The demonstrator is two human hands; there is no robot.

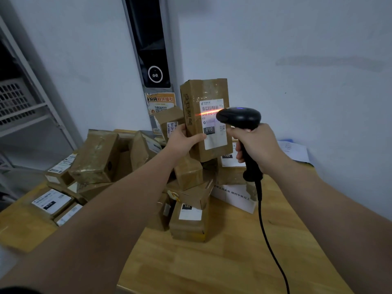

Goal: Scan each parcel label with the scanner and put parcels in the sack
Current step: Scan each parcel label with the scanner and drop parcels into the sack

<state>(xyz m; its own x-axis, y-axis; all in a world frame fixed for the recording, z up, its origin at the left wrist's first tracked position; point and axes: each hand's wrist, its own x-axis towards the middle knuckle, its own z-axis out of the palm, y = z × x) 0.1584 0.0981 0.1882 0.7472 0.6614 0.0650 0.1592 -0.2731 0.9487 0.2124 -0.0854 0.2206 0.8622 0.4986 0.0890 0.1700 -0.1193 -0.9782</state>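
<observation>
Both bare forearms reach forward over the worktop, the left from its near-left corner, the right from its right edge, and they draw closer toward the hands. The left hand is raised, its thumb laid across the front face of an upright parcel and its fingers wrapped round the parcel's left edge, mostly out of sight. The right hand is at about the same height, held as an upright fist around the handle of a scanner, with the index finger set higher, just under the scanner's head. The 2 hands are near each other but apart.
</observation>
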